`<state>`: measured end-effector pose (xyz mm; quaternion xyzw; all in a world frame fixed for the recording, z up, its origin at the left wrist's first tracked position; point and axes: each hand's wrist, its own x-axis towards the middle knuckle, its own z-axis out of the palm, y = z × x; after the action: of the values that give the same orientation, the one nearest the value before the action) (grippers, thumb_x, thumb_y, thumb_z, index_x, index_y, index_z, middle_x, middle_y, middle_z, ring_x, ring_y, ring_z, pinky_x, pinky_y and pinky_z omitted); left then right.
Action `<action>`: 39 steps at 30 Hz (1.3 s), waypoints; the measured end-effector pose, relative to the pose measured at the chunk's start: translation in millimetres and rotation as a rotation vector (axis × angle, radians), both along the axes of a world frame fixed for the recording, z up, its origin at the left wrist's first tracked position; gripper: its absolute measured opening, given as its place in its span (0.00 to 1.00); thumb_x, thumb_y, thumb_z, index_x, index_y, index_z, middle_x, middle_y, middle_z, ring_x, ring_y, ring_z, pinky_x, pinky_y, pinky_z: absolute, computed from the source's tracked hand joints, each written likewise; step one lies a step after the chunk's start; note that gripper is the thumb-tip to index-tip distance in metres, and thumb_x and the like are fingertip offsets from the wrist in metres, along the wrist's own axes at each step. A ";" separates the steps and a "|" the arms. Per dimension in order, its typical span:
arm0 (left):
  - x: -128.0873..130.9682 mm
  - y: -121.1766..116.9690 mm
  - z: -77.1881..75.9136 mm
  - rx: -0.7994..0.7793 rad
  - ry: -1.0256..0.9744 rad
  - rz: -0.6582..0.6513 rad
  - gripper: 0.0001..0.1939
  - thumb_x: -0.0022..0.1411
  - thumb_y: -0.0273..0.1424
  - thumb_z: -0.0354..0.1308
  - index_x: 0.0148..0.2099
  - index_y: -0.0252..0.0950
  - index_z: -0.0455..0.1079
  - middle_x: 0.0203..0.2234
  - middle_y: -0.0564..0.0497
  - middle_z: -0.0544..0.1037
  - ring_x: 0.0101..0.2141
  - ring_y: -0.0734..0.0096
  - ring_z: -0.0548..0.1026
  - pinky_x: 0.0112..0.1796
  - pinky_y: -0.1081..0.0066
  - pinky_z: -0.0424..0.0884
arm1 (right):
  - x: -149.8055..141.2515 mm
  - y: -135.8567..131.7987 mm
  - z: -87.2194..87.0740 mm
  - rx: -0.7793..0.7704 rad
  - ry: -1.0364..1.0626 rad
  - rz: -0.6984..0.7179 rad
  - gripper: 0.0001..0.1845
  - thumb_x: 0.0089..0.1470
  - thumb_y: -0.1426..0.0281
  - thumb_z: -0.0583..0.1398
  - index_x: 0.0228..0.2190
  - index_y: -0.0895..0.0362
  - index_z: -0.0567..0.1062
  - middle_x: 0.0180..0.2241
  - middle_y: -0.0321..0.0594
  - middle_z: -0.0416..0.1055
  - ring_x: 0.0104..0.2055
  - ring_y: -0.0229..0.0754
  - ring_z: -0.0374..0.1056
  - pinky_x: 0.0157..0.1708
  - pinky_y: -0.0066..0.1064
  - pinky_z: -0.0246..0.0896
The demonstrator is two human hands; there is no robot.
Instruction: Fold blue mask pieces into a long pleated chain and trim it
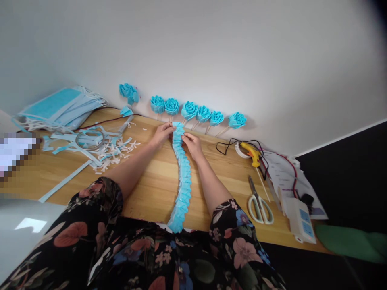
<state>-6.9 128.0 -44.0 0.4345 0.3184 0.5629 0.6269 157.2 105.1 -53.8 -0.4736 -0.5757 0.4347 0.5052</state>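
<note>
A long blue pleated strip (183, 181) of folded mask pieces runs down the middle of the wooden table (151, 185) from the far side to the near edge. My left hand (162, 134) pinches the strip's far end from the left. My right hand (192, 145) grips the same end from the right, fingers closed on the pleats. Both forearms lie over the table on either side of the strip.
Several blue fabric roses (190, 110) on sticks lean on the wall. A stack of blue face masks (57, 106) and cut scraps (99, 147) lie at left. A yellow glue gun (252, 153), white-handled scissors (260, 203) and papers (287, 177) sit at right.
</note>
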 end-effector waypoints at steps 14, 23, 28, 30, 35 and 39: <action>-8.1 6.7 0.7 -0.022 -0.161 0.123 0.13 0.50 0.35 0.67 0.32 0.35 0.67 0.24 0.53 0.74 0.25 0.73 0.72 0.31 0.71 0.71 | 0.5 -4.2 4.7 0.020 0.063 0.097 0.19 0.50 0.52 0.65 0.33 0.55 0.82 0.34 0.35 0.79 0.38 0.42 0.72 0.43 0.32 0.66; -8.7 8.9 -2.7 -0.025 -0.186 0.142 0.14 0.53 0.37 0.67 0.33 0.35 0.67 0.25 0.53 0.75 0.27 0.71 0.75 0.33 0.69 0.73 | -1.7 -2.4 -0.3 -0.083 0.064 0.113 0.22 0.43 0.55 0.69 0.38 0.55 0.82 0.33 0.37 0.81 0.33 0.41 0.73 0.37 0.33 0.69; -8.6 12.5 -6.2 -0.012 -0.147 0.169 0.17 0.54 0.43 0.66 0.36 0.36 0.69 0.28 0.51 0.78 0.30 0.69 0.77 0.34 0.70 0.73 | -0.9 0.5 0.0 -0.082 0.102 0.060 0.21 0.42 0.57 0.69 0.38 0.55 0.82 0.33 0.37 0.81 0.32 0.41 0.73 0.37 0.33 0.69; -8.3 13.6 -6.3 -0.024 -0.144 0.166 0.20 0.55 0.47 0.65 0.38 0.35 0.71 0.30 0.49 0.79 0.32 0.67 0.78 0.35 0.70 0.73 | -0.8 0.9 1.3 -0.073 0.132 0.037 0.21 0.42 0.57 0.69 0.38 0.55 0.82 0.32 0.37 0.81 0.32 0.40 0.73 0.37 0.33 0.69; -8.5 13.3 -3.9 -0.094 -0.165 0.159 0.23 0.56 0.50 0.62 0.39 0.33 0.71 0.30 0.46 0.80 0.32 0.65 0.79 0.35 0.68 0.74 | -1.0 1.2 2.7 -0.084 0.128 0.006 0.22 0.41 0.56 0.69 0.38 0.55 0.82 0.31 0.37 0.80 0.31 0.41 0.72 0.34 0.33 0.68; -7.7 11.9 -4.2 -0.073 -0.163 0.188 0.19 0.53 0.45 0.66 0.35 0.35 0.69 0.26 0.50 0.78 0.29 0.68 0.77 0.32 0.70 0.73 | -1.1 0.6 4.2 -0.066 0.097 -0.010 0.23 0.43 0.53 0.67 0.37 0.55 0.82 0.32 0.37 0.80 0.34 0.42 0.73 0.36 0.33 0.68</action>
<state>-14.6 139.9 -48.2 0.3324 0.3258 0.6408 0.6105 156.1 105.7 -49.6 -0.4713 -0.5332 0.4734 0.5190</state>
